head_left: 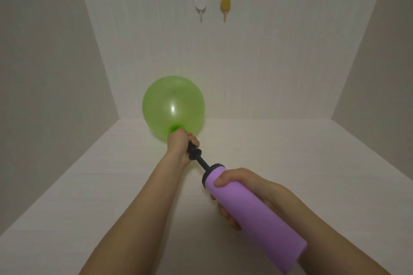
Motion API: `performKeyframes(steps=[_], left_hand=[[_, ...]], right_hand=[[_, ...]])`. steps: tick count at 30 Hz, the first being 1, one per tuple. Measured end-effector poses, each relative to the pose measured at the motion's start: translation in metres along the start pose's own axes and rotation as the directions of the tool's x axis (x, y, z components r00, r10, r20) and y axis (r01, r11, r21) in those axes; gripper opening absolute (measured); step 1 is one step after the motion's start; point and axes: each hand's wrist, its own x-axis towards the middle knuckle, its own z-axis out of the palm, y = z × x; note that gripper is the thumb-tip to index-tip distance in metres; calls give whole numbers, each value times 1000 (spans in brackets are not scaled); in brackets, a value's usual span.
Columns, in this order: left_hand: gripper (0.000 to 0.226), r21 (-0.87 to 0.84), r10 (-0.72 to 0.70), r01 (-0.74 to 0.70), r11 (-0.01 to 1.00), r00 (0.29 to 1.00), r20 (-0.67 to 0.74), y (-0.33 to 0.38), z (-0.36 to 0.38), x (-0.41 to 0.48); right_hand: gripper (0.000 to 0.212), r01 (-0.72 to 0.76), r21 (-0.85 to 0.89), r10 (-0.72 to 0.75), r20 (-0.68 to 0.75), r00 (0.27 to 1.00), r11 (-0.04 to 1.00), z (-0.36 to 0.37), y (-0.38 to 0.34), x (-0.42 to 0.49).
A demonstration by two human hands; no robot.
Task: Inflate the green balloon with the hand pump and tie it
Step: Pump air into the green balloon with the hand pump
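A person's left hand (178, 143) is closed around the neck of a green balloon (173, 106), pinching it onto the black nozzle of a purple pump (254, 210) above a pale table (93, 185). The right hand (243, 187) is wrapped tight round the pump's barrel, just behind the balloon. Two hooks, white (201, 8) and yellow (225, 6), hang on the wall well beyond the balloon.

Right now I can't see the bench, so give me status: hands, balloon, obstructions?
Left hand pinching round green balloon neck on nozzle. Right hand gripping purple cylindrical pump. Balloon part-inflated, untied. Nothing obstructing.
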Motion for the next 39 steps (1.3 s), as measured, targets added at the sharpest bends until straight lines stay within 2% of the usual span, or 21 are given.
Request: performKeyframes(steps=[2,8,14,22,28,34,39], left_hand=[[33,56,-9,8,998,1000,13,-13,2,-4],[33,64,-10,5,998,998,67,-21,19,-8],[32,-20,-6,6,1000,1000,15,-5,1,10],[35,6,-13,13,1000,999,47,-23,9,-10],[33,-35,52,-52,998,999,-4,-3,-2,-5],[35,48,8,-9,999,1000,22,-33,10,-22],[34,-59,36,-35,998,999,20,-24,11,-16]], right_hand=[[41,10,-4,-10,-4,1000,1000,2,-4,5],[33,91,76,-87,-50,995,993,4,-14,10],[43,-31,-7,31,-6,1000,1000,-6,1,-2],[34,63,21,-62,-19,998,998,6,-10,10],[47,-27,-30,27,10,1000,999,-2,0,2],[39,27,-10,-27,-2,1000,1000,2,-8,19],[32,31,-6,-31,-32,999,999,-3,-9,5]])
